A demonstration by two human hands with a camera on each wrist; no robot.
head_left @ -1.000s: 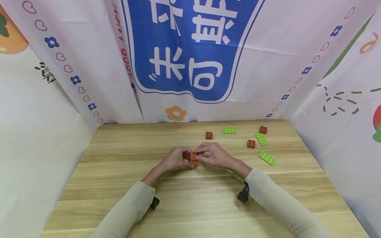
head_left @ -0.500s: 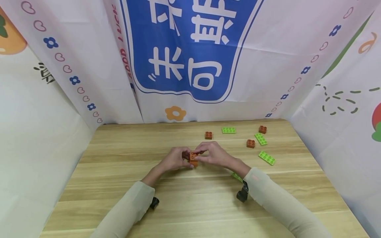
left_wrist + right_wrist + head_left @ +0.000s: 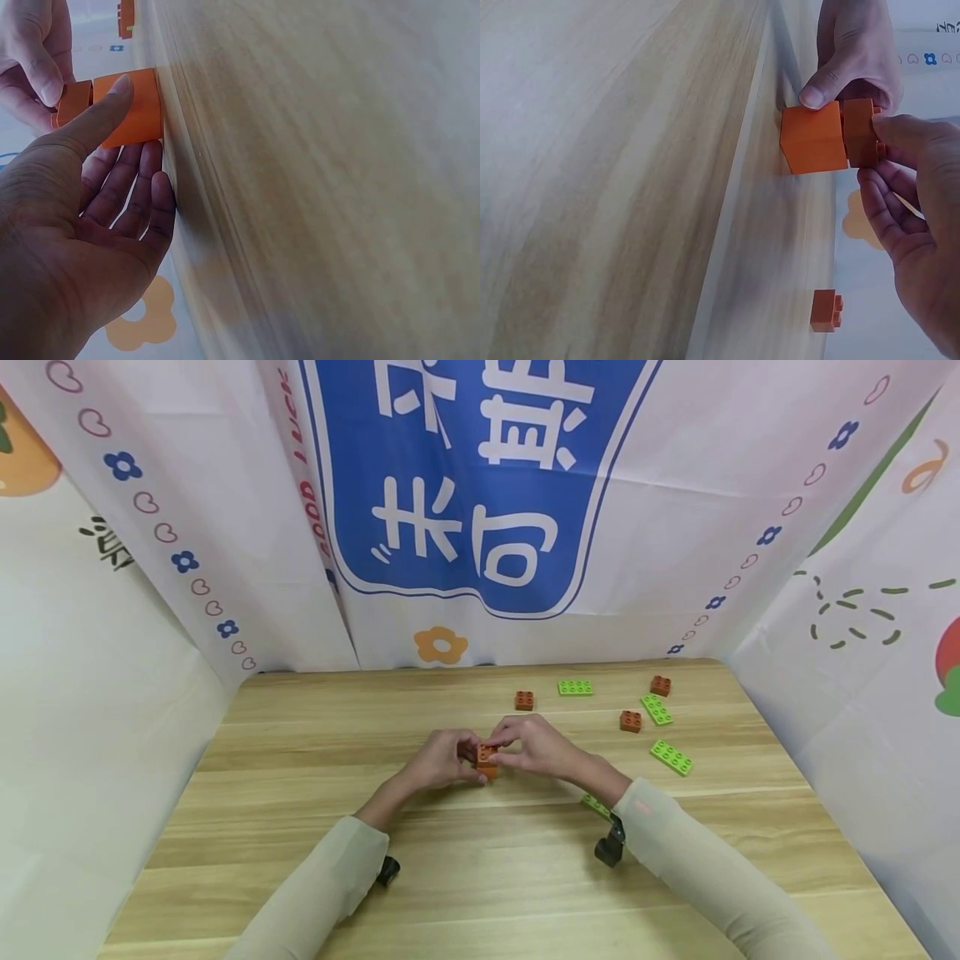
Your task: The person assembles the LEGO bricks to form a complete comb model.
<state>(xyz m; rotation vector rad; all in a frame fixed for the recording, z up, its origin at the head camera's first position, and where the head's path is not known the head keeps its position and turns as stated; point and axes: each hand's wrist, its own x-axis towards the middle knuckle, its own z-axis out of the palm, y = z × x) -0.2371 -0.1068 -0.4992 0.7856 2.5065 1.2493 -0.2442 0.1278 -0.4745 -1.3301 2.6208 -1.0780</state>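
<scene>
The left hand (image 3: 438,762), half closed, grips the orange block (image 3: 812,141), while the right hand (image 3: 542,750), nearly closed, pinches a reddish-brown brick (image 3: 859,135) directly above that block.

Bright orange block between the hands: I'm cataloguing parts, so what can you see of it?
The bright orange block is boxy and smooth-sided, plastic by its look. It appears to stand upright on the table, with a darker orange-brown block above it; the left wrist view shows a thin gap between them. The left hand has its thumb against one side. Its top is covered.
</scene>
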